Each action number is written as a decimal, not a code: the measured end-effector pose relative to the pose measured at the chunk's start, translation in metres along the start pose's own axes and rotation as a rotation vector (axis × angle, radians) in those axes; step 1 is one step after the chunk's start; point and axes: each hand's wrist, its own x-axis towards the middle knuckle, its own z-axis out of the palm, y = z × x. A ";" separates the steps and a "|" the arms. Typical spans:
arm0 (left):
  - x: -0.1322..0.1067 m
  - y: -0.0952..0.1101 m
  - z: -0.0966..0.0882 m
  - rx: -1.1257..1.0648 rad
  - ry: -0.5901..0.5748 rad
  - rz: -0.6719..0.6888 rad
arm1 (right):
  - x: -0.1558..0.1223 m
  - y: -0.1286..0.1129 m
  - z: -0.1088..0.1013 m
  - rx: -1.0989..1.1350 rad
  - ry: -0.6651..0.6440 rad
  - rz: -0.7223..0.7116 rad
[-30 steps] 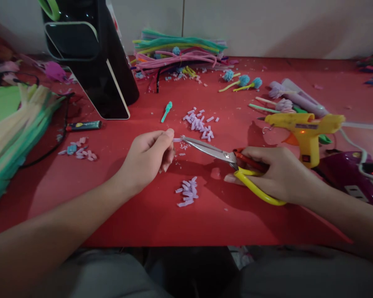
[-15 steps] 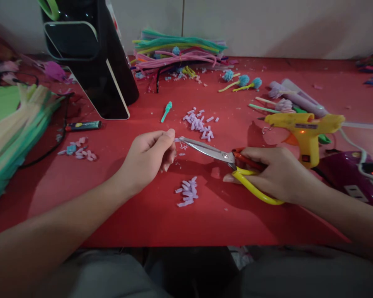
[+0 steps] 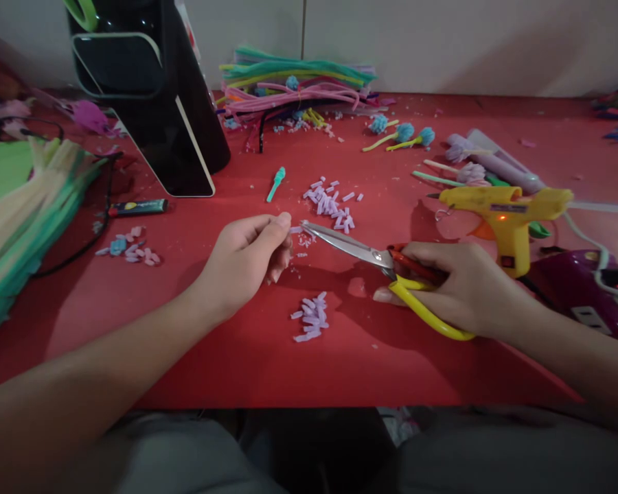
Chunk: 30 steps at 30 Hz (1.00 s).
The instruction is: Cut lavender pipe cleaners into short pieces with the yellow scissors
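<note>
My left hand [image 3: 247, 261] pinches a small lilac pipe-cleaner piece [image 3: 294, 230] between thumb and forefinger, above the red table [image 3: 211, 357]. My right hand [image 3: 458, 285] grips yellow-and-red-handled scissors [image 3: 371, 264], whose blades are nearly closed with the tips right at the lilac piece. A small heap of cut lilac bits [image 3: 310, 319] lies just below the hands. A larger scatter of lilac bits [image 3: 332, 202] lies beyond the scissor tips.
A yellow glue gun [image 3: 505, 213] stands at the right beside a purple device [image 3: 581, 291]. A black stand [image 3: 154, 96] rises at back left. Pipe-cleaner bundles [image 3: 293, 82] lie at the back, green ones [image 3: 20, 219] at left. Pom-pom stems [image 3: 402, 134] lie behind the scissors.
The scissors and right hand shifted a little left toward the lilac piece, then back right. The left hand has barely moved.
</note>
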 end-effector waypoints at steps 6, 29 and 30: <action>0.000 0.000 -0.002 -0.010 -0.029 0.013 | 0.001 -0.001 0.001 0.001 0.005 0.010; 0.000 -0.001 -0.003 -0.018 -0.053 0.019 | 0.000 0.005 0.004 -0.028 0.023 0.027; 0.000 -0.001 -0.003 -0.022 -0.053 0.019 | 0.001 0.004 0.004 -0.029 0.023 0.030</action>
